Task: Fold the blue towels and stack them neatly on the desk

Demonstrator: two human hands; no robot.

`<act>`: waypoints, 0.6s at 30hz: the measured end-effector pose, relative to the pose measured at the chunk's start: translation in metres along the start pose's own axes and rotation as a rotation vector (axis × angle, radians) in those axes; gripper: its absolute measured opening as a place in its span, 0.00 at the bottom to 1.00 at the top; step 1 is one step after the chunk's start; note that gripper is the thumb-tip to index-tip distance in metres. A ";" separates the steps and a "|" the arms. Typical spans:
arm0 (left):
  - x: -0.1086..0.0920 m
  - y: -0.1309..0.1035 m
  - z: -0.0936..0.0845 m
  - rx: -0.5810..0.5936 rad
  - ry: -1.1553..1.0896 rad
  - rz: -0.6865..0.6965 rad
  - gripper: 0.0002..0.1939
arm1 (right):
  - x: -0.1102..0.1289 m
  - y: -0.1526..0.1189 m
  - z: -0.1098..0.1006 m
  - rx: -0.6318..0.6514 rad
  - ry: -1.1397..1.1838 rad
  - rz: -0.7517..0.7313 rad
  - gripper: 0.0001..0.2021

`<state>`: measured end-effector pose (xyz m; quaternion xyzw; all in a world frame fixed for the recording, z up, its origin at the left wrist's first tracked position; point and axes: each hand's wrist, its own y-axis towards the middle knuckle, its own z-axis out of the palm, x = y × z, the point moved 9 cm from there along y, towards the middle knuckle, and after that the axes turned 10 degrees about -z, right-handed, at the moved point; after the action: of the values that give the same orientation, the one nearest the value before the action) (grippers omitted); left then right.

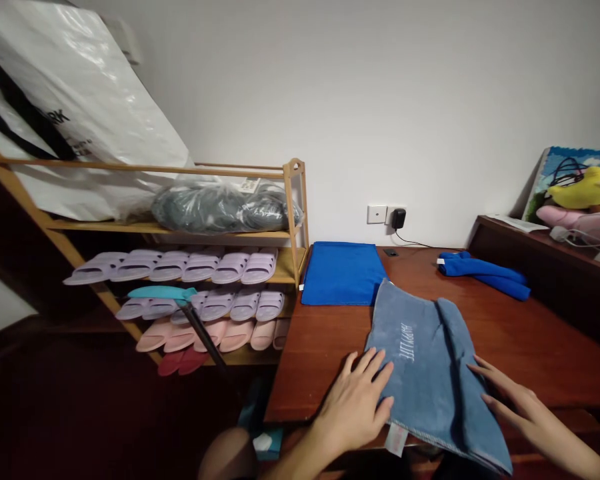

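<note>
A grey-blue towel with white lettering lies on the wooden desk, partly folded, its near end hanging past the front edge. A dark crease runs along its right part, and a white tag shows at the near left corner. On the towel's left edge rests my left hand, fingers spread. My right hand touches the right edge with its fingers stretched out. Beyond the towel's far left corner lies a flat, folded bright blue cloth. Another blue cloth, bunched into a long strip, is at the back right.
Left of the desk stands a wooden shoe rack with rows of lilac and pink slippers. A large white bag and a plastic-wrapped grey bundle sit on top. A black plug is in the wall socket, its cord trailing right.
</note>
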<state>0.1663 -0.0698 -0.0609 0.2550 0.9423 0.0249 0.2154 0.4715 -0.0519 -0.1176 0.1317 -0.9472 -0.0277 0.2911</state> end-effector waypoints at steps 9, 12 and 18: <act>-0.024 -0.003 -0.027 0.144 -0.160 0.153 0.21 | -0.007 0.043 -0.022 -0.140 -0.086 0.092 0.37; -0.018 0.023 -0.040 0.065 -0.071 0.117 0.21 | 0.009 0.072 -0.011 -0.114 -0.231 0.098 0.37; 0.011 0.067 -0.002 0.138 0.087 0.165 0.33 | 0.016 0.097 0.019 -0.003 -0.331 0.102 0.38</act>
<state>0.1888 -0.0064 -0.0530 0.3446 0.9260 -0.0115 0.1536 0.4253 0.0371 -0.1125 0.0769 -0.9876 -0.0354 0.1322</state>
